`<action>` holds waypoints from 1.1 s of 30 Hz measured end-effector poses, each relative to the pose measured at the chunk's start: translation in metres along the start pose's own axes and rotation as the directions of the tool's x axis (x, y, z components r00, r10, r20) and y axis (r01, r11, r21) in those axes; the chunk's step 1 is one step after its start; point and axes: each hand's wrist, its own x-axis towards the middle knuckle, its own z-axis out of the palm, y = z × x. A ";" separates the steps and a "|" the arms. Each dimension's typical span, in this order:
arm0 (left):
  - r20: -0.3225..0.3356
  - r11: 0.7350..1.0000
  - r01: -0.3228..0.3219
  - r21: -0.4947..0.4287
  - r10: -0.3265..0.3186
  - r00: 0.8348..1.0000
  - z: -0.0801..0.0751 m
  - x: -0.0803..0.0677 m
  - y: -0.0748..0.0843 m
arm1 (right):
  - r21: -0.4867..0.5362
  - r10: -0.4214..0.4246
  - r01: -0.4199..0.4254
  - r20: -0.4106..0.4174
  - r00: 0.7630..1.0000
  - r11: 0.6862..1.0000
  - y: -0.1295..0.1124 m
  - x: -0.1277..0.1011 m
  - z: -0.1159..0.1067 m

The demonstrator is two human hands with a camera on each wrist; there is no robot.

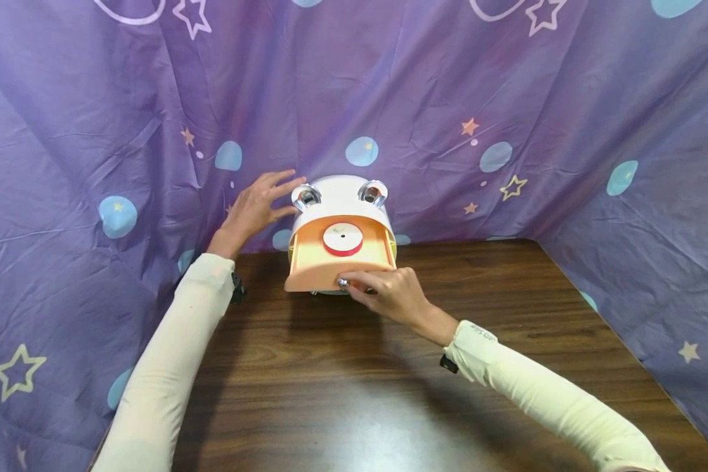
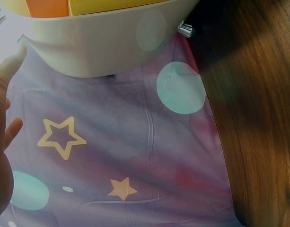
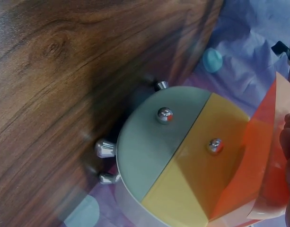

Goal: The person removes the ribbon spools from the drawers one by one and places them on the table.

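A small white cabinet (image 1: pixel 339 190) with two silver eye-shaped ornaments stands at the back of the table. Its orange top drawer (image 1: pixel 309 280) is pulled out, and inside lies a white disc (image 1: pixel 343 235) with a red edge and a small centre hole. With thumb and fingertips, my right hand (image 1: pixel 400 295) pinches the silver knob (image 1: pixel 343 282) on that drawer's front. Spread fingers of my left hand (image 1: pixel 254 206) reach the cabinet's upper left side, by one eye; firm contact is hard to tell. Below, the yellow drawer (image 3: pixel 185 177) and green drawer (image 3: pixel 152 142) are closed.
The dark wooden table (image 1: pixel 307 380) extends in front of the cabinet. Close behind and along both sides hangs a purple cloth (image 1: pixel 425 85) printed with stars and blue spots. Short silver feet (image 3: pixel 106 148) stick out under the cabinet.
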 end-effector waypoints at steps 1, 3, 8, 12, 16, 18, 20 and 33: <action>0.000 1.000 0.001 0.000 -0.001 1.000 0.000 0.000 0.000 | -0.001 0.000 0.000 0.002 1.000 1.000 0.000 0.000 0.000; -0.004 1.000 0.001 -0.002 -0.001 1.000 0.000 -0.001 0.000 | 0.001 -0.002 0.002 0.004 1.000 1.000 0.000 0.000 0.000; -0.007 1.000 0.001 -0.002 -0.001 1.000 -0.001 -0.001 0.001 | 0.009 -0.007 0.007 0.002 1.000 1.000 0.001 -0.001 0.001; -0.004 1.000 0.003 -0.005 -0.003 1.000 0.000 -0.001 0.001 | 0.010 -0.008 0.008 -0.004 1.000 1.000 0.000 -0.002 0.001; -0.008 1.000 0.003 -0.005 -0.003 1.000 0.001 -0.002 0.000 | 0.007 -0.012 0.012 -0.009 1.000 1.000 0.000 -0.003 0.001; -0.011 1.000 0.003 -0.008 -0.003 1.000 0.001 -0.002 0.000 | 0.004 -0.011 0.011 -0.011 1.000 1.000 0.001 -0.003 0.002; -0.011 1.000 0.003 -0.010 -0.003 1.000 0.000 -0.001 0.000 | 0.005 -0.008 0.008 -0.011 1.000 1.000 0.001 -0.004 0.002; -0.016 1.000 -0.001 -0.024 0.000 1.000 0.001 -0.001 0.001 | 0.033 0.025 -0.026 0.019 1.000 0.999 0.000 -0.002 -0.002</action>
